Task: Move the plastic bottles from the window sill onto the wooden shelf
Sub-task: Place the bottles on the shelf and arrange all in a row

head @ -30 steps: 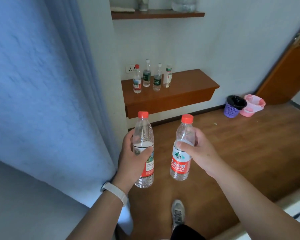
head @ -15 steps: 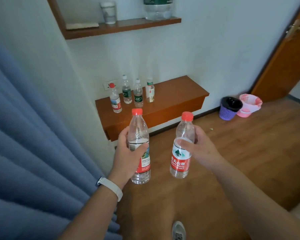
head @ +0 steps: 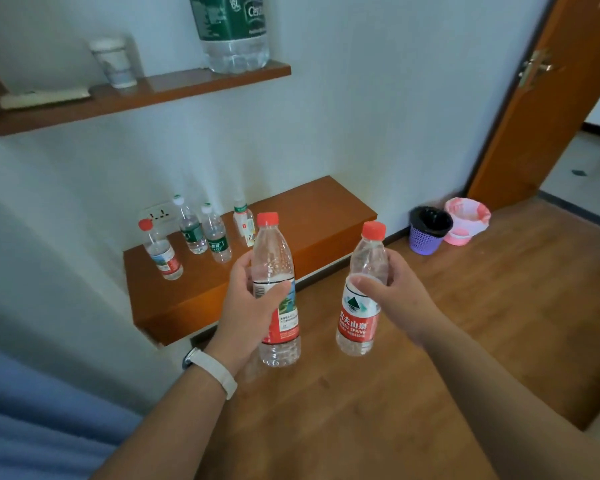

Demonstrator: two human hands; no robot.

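over wooden floor | left hand grips red-capped bottle | right hand grips second bottle

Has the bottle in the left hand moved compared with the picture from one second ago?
Yes. The bottle in the left hand has come closer to the wooden shelf: its cap now overlaps the shelf top.

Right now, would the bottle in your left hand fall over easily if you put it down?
Maybe. The bottle in the left hand is tall and narrow, so a bump could tip it. Its water, roughly half full, probably steadies it. The thin plastic likely dents when squeezed.
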